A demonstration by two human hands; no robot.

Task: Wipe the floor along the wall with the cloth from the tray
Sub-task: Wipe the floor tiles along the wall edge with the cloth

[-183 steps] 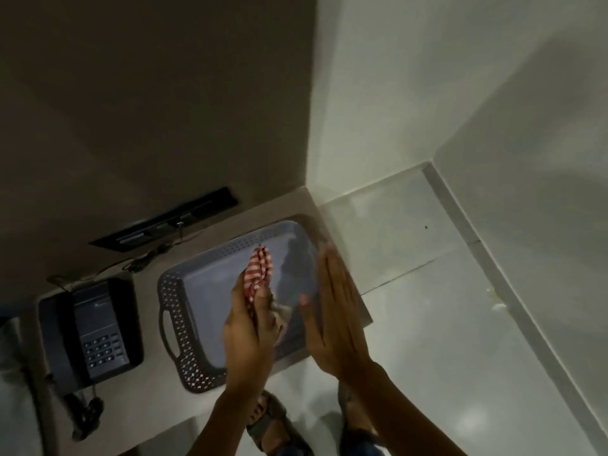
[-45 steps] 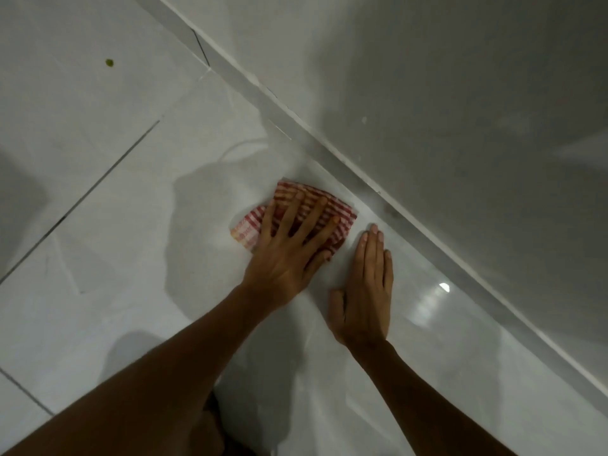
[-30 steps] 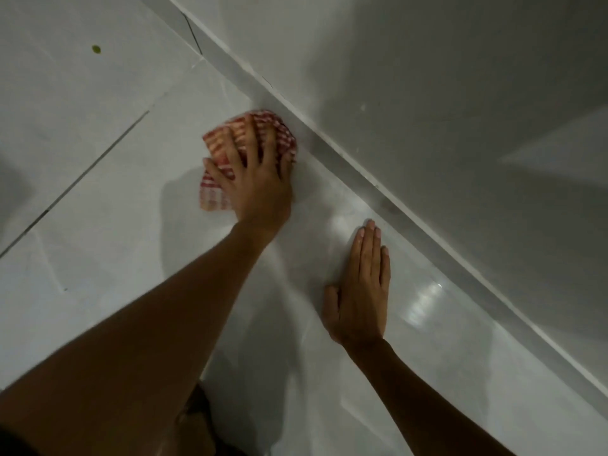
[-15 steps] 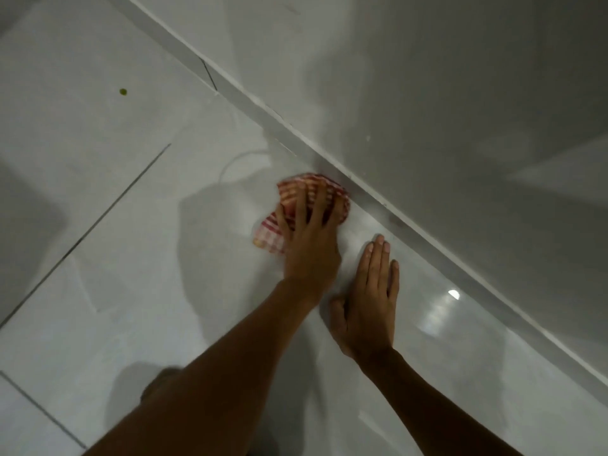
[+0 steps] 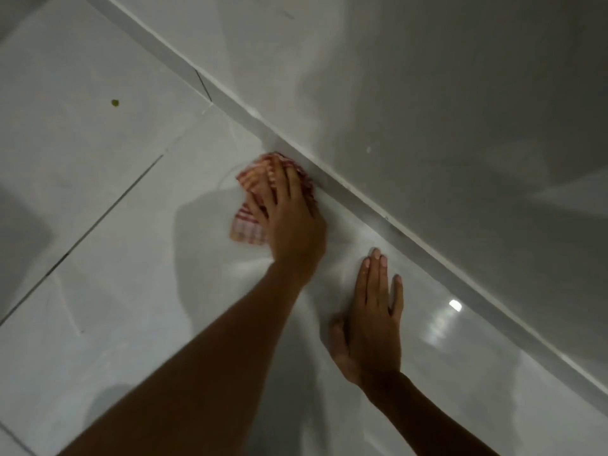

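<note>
A red-and-white checked cloth (image 5: 250, 187) lies bunched on the pale tiled floor (image 5: 138, 245), its far edge touching the skirting board (image 5: 411, 238) at the foot of the wall (image 5: 427, 93). My left hand (image 5: 289, 218) presses down flat on the cloth and covers its right half. Palm down on the bare tile sits my right hand (image 5: 371, 317), fingers straight and close together, a little nearer to me and close to the skirting. The tray is out of view.
A small dark green speck (image 5: 114, 102) lies on the tile at the upper left. Dark grout lines (image 5: 98, 218) cross the floor on the left. A bright lamp reflection (image 5: 455, 305) shines on the tile near the skirting.
My left hand has slid the cloth along the skirting, away from my right hand and farther up the wall line. The right hand stays planted on the tile.
</note>
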